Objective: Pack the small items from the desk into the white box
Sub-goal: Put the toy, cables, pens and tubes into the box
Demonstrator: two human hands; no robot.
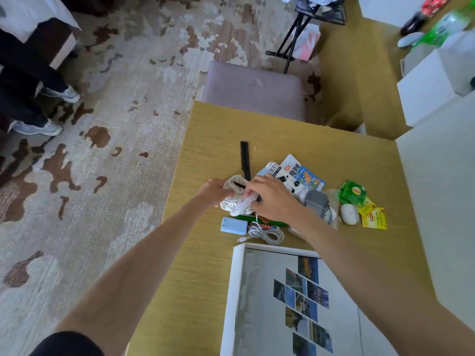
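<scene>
Both my arms reach straight out over the desk (203, 258), left hand (213, 190) and right hand (270, 199) each clutching the white socks (235, 202) between them.

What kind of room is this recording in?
Probably a hotel room, can't be sure: bed corner with white linen, folding luggage rack on patterned carpet, wooden desk with tea sachets.

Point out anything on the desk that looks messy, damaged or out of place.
Nothing looks spilled or broken. The white cable is a loose tangle by the white box, and the black comb has one end hidden by the white fabric gripped by the left hand and right hand.
</scene>
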